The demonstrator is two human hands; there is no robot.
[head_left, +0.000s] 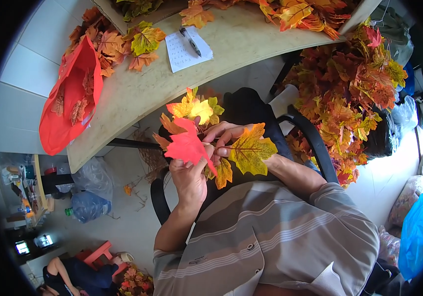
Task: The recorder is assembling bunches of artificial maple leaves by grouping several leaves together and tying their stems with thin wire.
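Over the lap, below the surface (137, 93) | left hand (189, 175) grips red leaf (187, 145) | right hand (224, 135) pinches yellow-green leaf (251, 150) | step: joining leaves into a spray (194, 109); next calls for aligned stems

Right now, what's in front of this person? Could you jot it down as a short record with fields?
Left hand: left hand holds a red artificial maple leaf
Right hand: right hand grips a yellow-green leaf by its stem
Between hands: leaf cluster of orange and yellow leaves
Table: wooden table with a paper sheet and pen
Table's left end: red bag
Right side: leaf pile, autumn colours
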